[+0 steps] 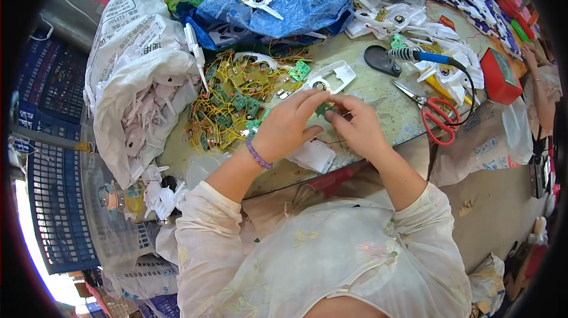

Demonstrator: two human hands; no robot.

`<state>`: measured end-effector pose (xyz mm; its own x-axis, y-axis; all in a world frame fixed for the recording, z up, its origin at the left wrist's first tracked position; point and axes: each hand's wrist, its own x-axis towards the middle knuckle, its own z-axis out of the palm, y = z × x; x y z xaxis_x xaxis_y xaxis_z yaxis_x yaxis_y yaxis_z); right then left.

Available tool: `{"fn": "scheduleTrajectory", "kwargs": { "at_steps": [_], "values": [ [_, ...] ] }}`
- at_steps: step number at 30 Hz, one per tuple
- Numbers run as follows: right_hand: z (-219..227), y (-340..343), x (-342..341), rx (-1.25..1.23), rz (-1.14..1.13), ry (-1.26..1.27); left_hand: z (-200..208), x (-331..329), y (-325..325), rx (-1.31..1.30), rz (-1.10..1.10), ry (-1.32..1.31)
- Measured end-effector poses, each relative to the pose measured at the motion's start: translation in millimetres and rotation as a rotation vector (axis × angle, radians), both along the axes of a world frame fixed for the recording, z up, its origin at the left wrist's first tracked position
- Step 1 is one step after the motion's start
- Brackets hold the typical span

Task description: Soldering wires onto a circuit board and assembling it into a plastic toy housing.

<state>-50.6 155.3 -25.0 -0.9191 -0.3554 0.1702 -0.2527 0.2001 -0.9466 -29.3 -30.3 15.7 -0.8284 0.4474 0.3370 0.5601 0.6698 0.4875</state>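
Observation:
Over the near part of the worktable, a small green circuit board (323, 108) sits between my hands. My right hand (360, 127) pinches it between thumb and fingers. My left hand (285, 124), with a purple band at the wrist, curves in from the other side. Its fingertips reach the board's edge while its thumb stands apart from them. Just beyond my fingers lies a white plastic housing (340, 73) with a rectangular opening. Below my hands, near the table edge, rests a white plastic cover (316, 155). Fingers partly hide the board.
Left of my hands is a heap of wired circuit boards (231, 102), beside a white sack (133, 81) of plastic parts. A blue bag (296, 7) lies behind. On the right are red-handled scissors (436, 118), a blue-handled soldering iron (435, 57) and a red box (500, 76).

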Motion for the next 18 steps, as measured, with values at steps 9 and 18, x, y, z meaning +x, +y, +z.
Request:
{"fn": "scheduleTrajectory", "kwargs": {
  "at_steps": [9,18],
  "values": [
    [1.8,14.3,1.6,-0.388,-0.036,-0.55,-11.1,29.6,4.8,-0.019,-0.159,-0.079],
    [2.6,18.2,3.7,0.461,-0.116,-0.073,-22.2,28.8,10.8,0.064,0.0,-0.074]
  ]
}}
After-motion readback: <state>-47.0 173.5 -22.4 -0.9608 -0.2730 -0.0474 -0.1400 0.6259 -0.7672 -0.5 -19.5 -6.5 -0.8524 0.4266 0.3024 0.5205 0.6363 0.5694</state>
